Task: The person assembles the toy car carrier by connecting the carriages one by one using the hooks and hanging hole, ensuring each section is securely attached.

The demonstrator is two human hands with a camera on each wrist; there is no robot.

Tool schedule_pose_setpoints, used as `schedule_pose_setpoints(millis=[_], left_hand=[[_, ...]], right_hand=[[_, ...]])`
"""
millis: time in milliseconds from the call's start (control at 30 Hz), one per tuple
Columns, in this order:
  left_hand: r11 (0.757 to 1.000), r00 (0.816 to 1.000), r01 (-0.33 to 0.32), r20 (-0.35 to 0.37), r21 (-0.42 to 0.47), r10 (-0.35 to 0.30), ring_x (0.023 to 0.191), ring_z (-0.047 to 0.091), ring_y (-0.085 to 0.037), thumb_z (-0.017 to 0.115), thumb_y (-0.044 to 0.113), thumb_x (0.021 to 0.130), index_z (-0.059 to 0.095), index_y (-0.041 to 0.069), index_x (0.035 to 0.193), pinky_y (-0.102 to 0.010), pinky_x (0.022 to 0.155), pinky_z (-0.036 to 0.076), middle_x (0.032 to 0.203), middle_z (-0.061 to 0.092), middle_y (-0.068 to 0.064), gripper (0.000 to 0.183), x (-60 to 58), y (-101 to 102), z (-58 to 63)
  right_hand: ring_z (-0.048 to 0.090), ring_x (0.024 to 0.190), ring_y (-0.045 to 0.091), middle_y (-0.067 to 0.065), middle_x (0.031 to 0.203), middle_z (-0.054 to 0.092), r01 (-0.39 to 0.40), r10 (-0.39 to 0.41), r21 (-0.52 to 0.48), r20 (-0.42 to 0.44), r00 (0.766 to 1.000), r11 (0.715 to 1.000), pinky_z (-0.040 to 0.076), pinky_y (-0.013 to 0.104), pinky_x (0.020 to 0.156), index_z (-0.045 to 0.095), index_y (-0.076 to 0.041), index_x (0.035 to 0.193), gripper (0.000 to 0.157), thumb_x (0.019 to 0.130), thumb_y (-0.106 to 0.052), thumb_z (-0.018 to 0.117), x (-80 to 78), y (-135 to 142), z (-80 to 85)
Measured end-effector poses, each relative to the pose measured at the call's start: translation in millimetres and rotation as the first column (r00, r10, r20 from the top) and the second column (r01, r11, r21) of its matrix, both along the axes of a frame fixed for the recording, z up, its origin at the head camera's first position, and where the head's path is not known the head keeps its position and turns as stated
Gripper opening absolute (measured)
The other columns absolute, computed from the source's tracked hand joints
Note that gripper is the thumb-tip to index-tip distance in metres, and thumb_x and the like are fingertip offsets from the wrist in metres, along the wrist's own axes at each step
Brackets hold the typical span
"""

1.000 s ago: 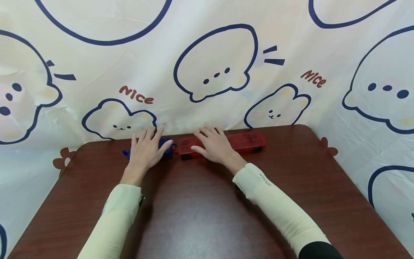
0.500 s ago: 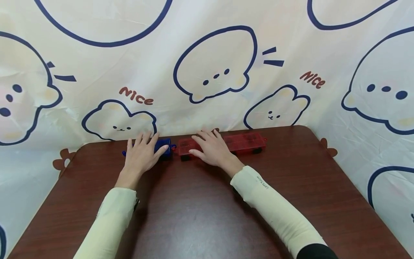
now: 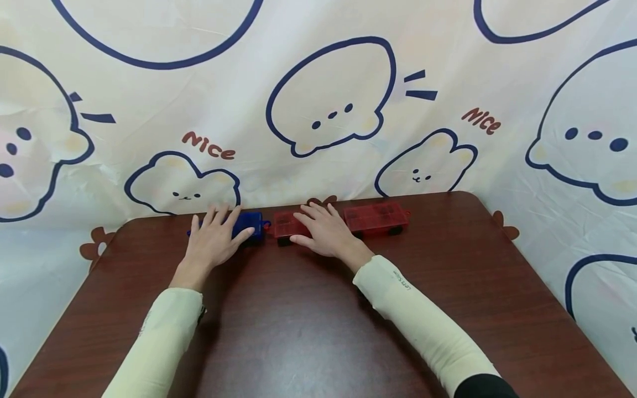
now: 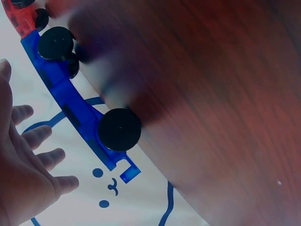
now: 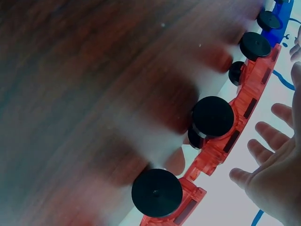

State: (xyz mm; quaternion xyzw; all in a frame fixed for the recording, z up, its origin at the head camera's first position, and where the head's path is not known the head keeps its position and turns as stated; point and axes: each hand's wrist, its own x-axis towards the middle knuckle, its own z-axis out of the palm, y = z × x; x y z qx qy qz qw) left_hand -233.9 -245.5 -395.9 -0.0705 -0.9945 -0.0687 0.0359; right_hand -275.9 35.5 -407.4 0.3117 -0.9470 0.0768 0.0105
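Observation:
A blue see-through toy train car [image 3: 254, 222] with black wheels stands at the table's back edge. My left hand [image 3: 213, 239], fingers straight and spread, is held over its left part; the left wrist view shows a gap between hand [image 4: 23, 174] and car [image 4: 63, 94]. A small hook [image 4: 130, 175] sticks out of the car's free end. To its right follows a red car [image 3: 285, 225], joined to it, then a second red car [image 3: 376, 216]. Over the first one's right part my right hand [image 3: 325, 232] is spread, and the right wrist view shows it apart from the car [image 5: 251, 96].
The dark brown wooden table [image 3: 298, 320] reaches from the cars to the front. Behind and beside it hangs a pale cloth [image 3: 323, 177] with cartoon outlines, close to the back edge.
My left hand has moved left and a little nearer, uncovering more of the blue car. The right hand has drawn slightly left and nearer, baring more of the red cars. The cars look unmoved.

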Motion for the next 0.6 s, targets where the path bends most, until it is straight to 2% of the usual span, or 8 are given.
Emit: schedule_pose_setpoints(millis=[300,600], left_hand=[[0.999,0.999,0.014,0.033,-0.042,-0.012,0.150,0.009,-0.047,0.034,0.072,0.099,0.029,0.009,0.160,-0.074,0.114,0.002,0.163,0.023,-0.025,0.088,3.0,-5.8,-2.6],[0.998,0.993,0.032,0.113,-0.063,-0.025,0.151,0.003,-0.049,0.033,0.078,0.095,0.025,0.010,0.161,-0.072,0.114,-0.004,0.165,0.017,-0.026,0.096,0.8,-10.8,-7.2]], right_hand=[[0.022,0.153,0.025,0.004,0.163,0.035,-0.021,0.021,-0.013,-0.001,1.000,1.000,0.013,0.056,0.122,0.043,-0.023,0.156,0.071,0.099,-0.066,0.046,0.4,-2.8,-1.7],[0.021,0.153,0.023,0.002,0.162,0.036,-0.047,0.047,-0.020,0.002,0.999,0.999,0.011,0.056,0.122,0.043,-0.024,0.156,0.072,0.099,-0.068,0.045,-3.8,-5.7,-4.3]])
